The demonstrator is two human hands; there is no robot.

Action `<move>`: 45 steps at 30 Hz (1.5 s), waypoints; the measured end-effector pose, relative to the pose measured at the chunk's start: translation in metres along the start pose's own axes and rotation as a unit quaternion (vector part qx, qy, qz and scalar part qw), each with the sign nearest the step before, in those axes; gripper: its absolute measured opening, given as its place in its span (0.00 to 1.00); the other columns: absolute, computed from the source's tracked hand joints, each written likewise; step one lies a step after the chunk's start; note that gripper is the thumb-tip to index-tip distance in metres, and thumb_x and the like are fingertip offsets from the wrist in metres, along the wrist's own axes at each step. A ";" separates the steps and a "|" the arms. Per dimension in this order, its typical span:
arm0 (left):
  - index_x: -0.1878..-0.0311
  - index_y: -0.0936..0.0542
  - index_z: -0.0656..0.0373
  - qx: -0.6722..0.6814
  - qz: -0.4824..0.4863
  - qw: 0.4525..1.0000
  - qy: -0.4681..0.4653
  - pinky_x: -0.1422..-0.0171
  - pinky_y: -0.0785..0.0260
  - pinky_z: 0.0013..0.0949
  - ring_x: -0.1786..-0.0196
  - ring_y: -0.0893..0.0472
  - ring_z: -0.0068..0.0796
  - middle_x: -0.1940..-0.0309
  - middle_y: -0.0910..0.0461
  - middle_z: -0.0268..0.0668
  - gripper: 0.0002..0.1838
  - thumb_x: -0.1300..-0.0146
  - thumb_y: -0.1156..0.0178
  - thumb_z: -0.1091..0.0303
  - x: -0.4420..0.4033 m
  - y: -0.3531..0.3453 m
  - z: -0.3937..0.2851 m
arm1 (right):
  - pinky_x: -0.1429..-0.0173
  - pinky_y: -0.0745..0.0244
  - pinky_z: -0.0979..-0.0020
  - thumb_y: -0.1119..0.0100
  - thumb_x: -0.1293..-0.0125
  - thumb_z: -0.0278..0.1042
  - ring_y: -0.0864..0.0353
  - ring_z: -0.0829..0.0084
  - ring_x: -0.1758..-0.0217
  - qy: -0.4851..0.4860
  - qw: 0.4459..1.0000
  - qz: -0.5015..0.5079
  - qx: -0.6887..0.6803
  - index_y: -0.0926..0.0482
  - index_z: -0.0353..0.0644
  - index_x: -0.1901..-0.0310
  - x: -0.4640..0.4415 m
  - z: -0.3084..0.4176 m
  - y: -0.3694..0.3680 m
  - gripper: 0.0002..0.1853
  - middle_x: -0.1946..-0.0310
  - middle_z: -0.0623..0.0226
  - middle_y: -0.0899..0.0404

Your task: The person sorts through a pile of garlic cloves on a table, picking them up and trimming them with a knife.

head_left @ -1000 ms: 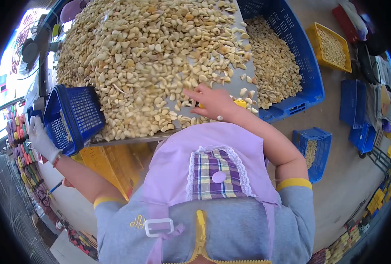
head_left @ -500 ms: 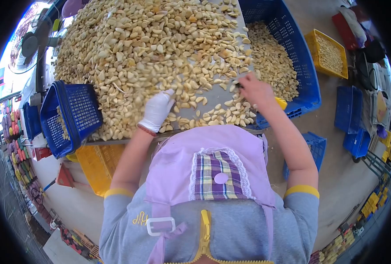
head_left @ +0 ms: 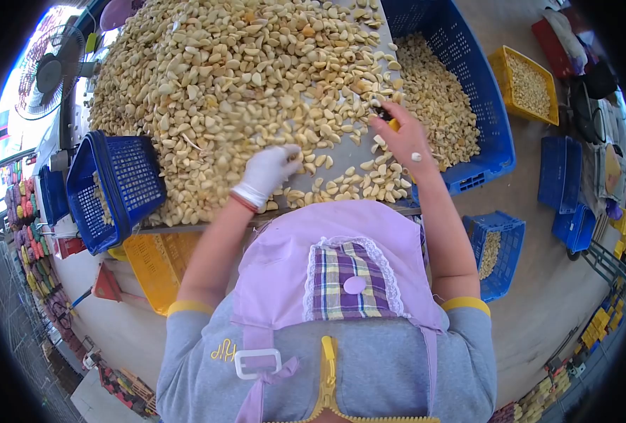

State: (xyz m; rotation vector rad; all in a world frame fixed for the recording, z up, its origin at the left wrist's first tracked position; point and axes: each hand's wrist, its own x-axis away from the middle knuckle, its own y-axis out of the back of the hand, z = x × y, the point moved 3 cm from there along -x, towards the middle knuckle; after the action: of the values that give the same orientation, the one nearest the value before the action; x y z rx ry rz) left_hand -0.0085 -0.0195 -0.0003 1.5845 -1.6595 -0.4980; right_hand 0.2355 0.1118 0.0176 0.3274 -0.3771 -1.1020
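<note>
A big heap of pale, split nut-like pieces (head_left: 207,84) covers most of the metal table (head_left: 341,156). My left hand (head_left: 265,171), in a white glove, is at the near edge of the heap with its fingers curled; what they hold, if anything, is hidden. Bare, my right hand (head_left: 404,137) is closed round a small tool with a yellow handle (head_left: 395,125) and a dark end, over the pieces at the table's right side. One pale piece (head_left: 416,156) lies on the back of that hand near the wrist.
A large blue crate (head_left: 493,106) of pieces adjoins the table's right edge. Blue baskets (head_left: 133,180) sit at its left corner, near a fan (head_left: 51,72). On the floor are a yellow crate (head_left: 554,88), a blue crate (head_left: 514,257) and, below the table, another yellow crate (head_left: 151,271).
My left hand has come from beside the left baskets to the heap, then moved slightly right. My right hand has moved right across the table with the tool.
</note>
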 end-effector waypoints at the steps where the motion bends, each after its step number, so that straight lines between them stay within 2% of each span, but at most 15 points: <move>1: 0.61 0.22 0.58 -0.154 0.005 0.986 -0.068 0.74 0.31 0.27 0.78 0.25 0.21 0.78 0.23 0.32 0.13 0.39 0.39 0.57 0.001 -0.007 -0.004 | 0.42 0.31 0.68 0.38 0.40 0.43 0.22 0.61 0.47 0.008 1.000 0.006 -0.012 0.24 0.37 0.47 0.000 0.002 -0.006 0.24 0.51 0.55 0.22; 2: 0.59 0.22 0.57 -0.189 -0.013 0.978 -0.089 0.76 0.32 0.29 0.80 0.24 0.23 0.80 0.23 0.36 0.13 0.38 0.41 0.57 0.003 -0.008 -0.006 | 0.42 0.31 0.68 0.37 0.40 0.44 0.23 0.61 0.46 -0.014 1.000 0.013 0.007 0.24 0.37 0.46 0.001 0.005 -0.009 0.24 0.49 0.55 0.22; 6: 0.60 0.22 0.57 0.244 0.116 0.963 0.012 0.81 0.35 0.26 0.79 0.22 0.27 0.79 0.21 0.37 0.13 0.35 0.47 0.57 0.010 0.000 0.007 | 0.45 0.29 0.69 0.37 0.40 0.44 0.21 0.64 0.50 -0.038 0.999 0.010 -0.020 0.25 0.36 0.46 0.006 0.009 -0.016 0.25 0.52 0.56 0.21; 9: 0.59 0.21 0.57 0.611 0.117 0.781 0.050 0.83 0.37 0.22 0.79 0.23 0.26 0.74 0.20 0.37 0.13 0.34 0.48 0.58 0.015 0.012 0.027 | 0.49 0.28 0.71 0.37 0.40 0.44 0.21 0.70 0.56 -0.104 0.992 0.024 -0.063 0.25 0.35 0.46 0.009 0.006 -0.018 0.25 0.56 0.59 0.19; 12: 0.55 0.20 0.58 0.772 0.082 0.629 -0.038 0.80 0.36 0.22 0.77 0.23 0.24 0.65 0.18 0.38 0.13 0.34 0.47 0.60 0.002 0.032 0.033 | 0.53 0.28 0.72 0.36 0.40 0.44 0.23 0.74 0.61 -0.163 0.981 0.050 -0.096 0.25 0.35 0.46 0.011 0.006 -0.019 0.25 0.59 0.62 0.19; 14: 0.53 0.19 0.57 0.373 -0.007 0.928 -0.023 0.74 0.32 0.25 0.74 0.23 0.24 0.66 0.18 0.36 0.14 0.36 0.44 0.60 -0.011 0.039 0.035 | 0.54 0.28 0.73 0.36 0.41 0.43 0.24 0.75 0.62 -0.193 0.971 0.073 -0.123 0.25 0.35 0.47 0.010 0.012 -0.022 0.25 0.60 0.63 0.19; 15: 0.51 0.19 0.56 0.130 -0.052 0.990 -0.012 0.71 0.31 0.26 0.73 0.22 0.24 0.66 0.18 0.35 0.14 0.37 0.42 0.61 -0.014 0.042 0.033 | 0.53 0.28 0.72 0.36 0.41 0.43 0.24 0.75 0.62 -0.168 0.976 0.074 -0.114 0.25 0.35 0.47 0.010 0.013 -0.025 0.25 0.60 0.62 0.19; 16: 0.48 0.19 0.58 0.008 -0.032 0.999 0.014 0.67 0.35 0.23 0.74 0.29 0.22 0.72 0.24 0.30 0.16 0.39 0.37 0.68 -0.016 0.040 0.024 | 0.53 0.28 0.72 0.36 0.41 0.44 0.23 0.74 0.61 -0.143 0.981 0.075 -0.105 0.25 0.35 0.46 0.010 0.012 -0.030 0.25 0.60 0.62 0.19; 19: 0.49 0.19 0.56 -0.036 0.008 0.999 -0.022 0.65 0.34 0.23 0.72 0.28 0.19 0.72 0.25 0.29 0.13 0.38 0.40 0.71 -0.023 0.030 0.027 | 0.51 0.28 0.71 0.37 0.41 0.45 0.22 0.72 0.58 -0.102 0.986 0.097 -0.090 0.26 0.37 0.45 0.008 0.018 -0.038 0.26 0.59 0.60 0.19; 20: 0.50 0.18 0.55 0.034 0.026 0.999 0.010 0.65 0.32 0.25 0.71 0.24 0.20 0.69 0.19 0.32 0.14 0.38 0.39 0.65 -0.022 0.029 0.028 | 0.50 0.28 0.70 0.37 0.41 0.45 0.21 0.71 0.57 -0.098 0.986 0.105 -0.086 0.26 0.38 0.45 0.010 0.020 -0.041 0.26 0.59 0.59 0.19; 23: 0.52 0.18 0.59 0.338 -0.007 0.940 0.043 0.65 0.34 0.20 0.70 0.25 0.16 0.72 0.20 0.27 0.12 0.36 0.42 0.68 -0.014 0.017 0.024 | 0.72 0.31 0.77 0.37 0.39 0.44 0.29 0.82 0.73 -0.038 0.984 0.144 -0.097 0.28 0.43 0.41 0.015 0.025 -0.052 0.26 0.65 0.68 0.24; 27: 0.54 0.19 0.59 0.495 0.048 0.859 0.126 0.78 0.43 0.17 0.80 0.32 0.11 0.74 0.24 0.26 0.09 0.35 0.43 0.69 -0.001 0.028 -0.009 | 0.56 0.28 0.71 0.38 0.39 0.45 0.23 0.70 0.62 0.064 0.978 0.187 -0.070 0.34 0.48 0.35 0.021 0.035 -0.069 0.32 0.56 0.61 0.22; 30: 0.58 0.21 0.60 0.557 0.060 0.824 0.090 0.83 0.51 0.17 0.85 0.37 0.11 0.75 0.25 0.27 0.07 0.36 0.42 0.68 0.001 0.017 -0.008 | 0.52 0.28 0.68 0.38 0.40 0.45 0.21 0.66 0.57 0.042 0.959 0.275 -0.046 0.38 0.50 0.32 0.025 0.053 -0.066 0.35 0.54 0.59 0.21; 33: 0.60 0.22 0.58 0.610 0.066 0.786 0.074 0.81 0.49 0.18 0.83 0.36 0.13 0.78 0.27 0.28 0.06 0.37 0.41 0.67 0.004 0.019 -0.028 | 0.51 0.27 0.66 0.39 0.40 0.51 0.21 0.61 0.55 0.062 0.947 0.310 -0.057 0.40 0.50 0.31 0.027 0.057 -0.069 0.37 0.51 0.54 0.22; 45: 0.64 0.23 0.59 0.662 0.128 0.722 0.157 0.82 0.56 0.20 0.84 0.43 0.12 0.80 0.32 0.24 0.05 0.39 0.42 0.68 0.004 0.011 -0.026 | 0.61 0.28 0.66 0.40 0.39 0.47 0.21 0.61 0.67 0.020 0.949 0.301 -0.092 0.39 0.54 0.32 0.033 0.054 -0.069 0.34 0.62 0.55 0.20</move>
State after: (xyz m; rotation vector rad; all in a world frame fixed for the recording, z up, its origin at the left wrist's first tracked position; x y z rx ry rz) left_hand 0.0039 -0.0161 0.0249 2.0557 -1.9521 1.3785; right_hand 0.1693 0.0494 0.0401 0.0556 -0.3064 -0.5219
